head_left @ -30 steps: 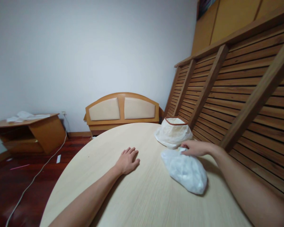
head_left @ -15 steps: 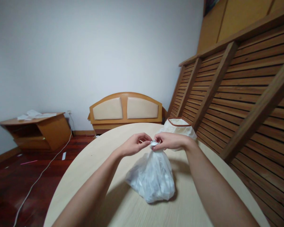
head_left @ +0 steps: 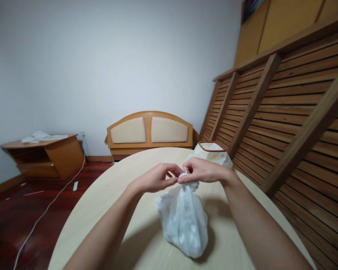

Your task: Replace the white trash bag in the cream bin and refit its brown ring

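Note:
A white, partly see-through plastic bag [head_left: 184, 225] with pale contents sits on the round light-wood table [head_left: 146, 165]. Its top is gathered into a bunched neck. Pinched on that neck are the thumb and fingers of my right hand [head_left: 201, 170], coming from the right. From the other side, my left hand [head_left: 160, 177] meets it, its thumb and fingertips closed against the gathered plastic. Both sets of fingertips touch or nearly touch, and part of the neck is hidden between them. What lies inside the bag is too blurred to name.
Behind my right hand stands a bin-like container [head_left: 212, 147] with a brown rim and white liner. Slatted wooden panels [head_left: 270, 123] lean along the right. A headboard [head_left: 149, 129] is against the wall. At left are a low cabinet [head_left: 64, 157] with papers and a floor cable [head_left: 49, 206].
The bag has turned and its lower end has shifted toward me. My fingers have changed their hold at the neck, which now shows bunched plastic below my right hand.

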Demonstrator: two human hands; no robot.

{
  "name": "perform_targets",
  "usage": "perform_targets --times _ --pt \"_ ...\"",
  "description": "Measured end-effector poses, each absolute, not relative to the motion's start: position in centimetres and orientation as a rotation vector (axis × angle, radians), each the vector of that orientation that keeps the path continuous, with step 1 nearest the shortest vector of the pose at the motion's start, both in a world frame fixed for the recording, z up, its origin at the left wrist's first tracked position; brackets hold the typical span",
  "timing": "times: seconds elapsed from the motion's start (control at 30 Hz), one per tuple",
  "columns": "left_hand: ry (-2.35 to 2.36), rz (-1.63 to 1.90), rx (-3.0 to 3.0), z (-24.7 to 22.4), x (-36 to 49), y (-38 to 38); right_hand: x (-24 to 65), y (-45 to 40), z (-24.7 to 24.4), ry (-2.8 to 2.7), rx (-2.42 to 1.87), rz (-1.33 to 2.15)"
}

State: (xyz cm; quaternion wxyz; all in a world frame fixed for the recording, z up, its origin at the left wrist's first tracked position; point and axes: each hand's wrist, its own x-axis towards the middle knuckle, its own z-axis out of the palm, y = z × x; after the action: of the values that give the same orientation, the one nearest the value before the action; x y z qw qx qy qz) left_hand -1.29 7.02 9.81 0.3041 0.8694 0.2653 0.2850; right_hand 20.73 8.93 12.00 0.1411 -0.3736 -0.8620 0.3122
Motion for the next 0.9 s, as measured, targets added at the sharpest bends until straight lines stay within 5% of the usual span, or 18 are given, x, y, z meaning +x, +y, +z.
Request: perform_targets --times 0.63,0.9 --pt "0.647 1.088 1.784 10.6 -0.2 5.8 21.1 7.0 12.4 -2.238 -0.525 1.230" --pt "0.666 0.978 1.828 11.5 -0.5 5.3 22.1 6.3 13.4 -2.389 -0.584 0.881"
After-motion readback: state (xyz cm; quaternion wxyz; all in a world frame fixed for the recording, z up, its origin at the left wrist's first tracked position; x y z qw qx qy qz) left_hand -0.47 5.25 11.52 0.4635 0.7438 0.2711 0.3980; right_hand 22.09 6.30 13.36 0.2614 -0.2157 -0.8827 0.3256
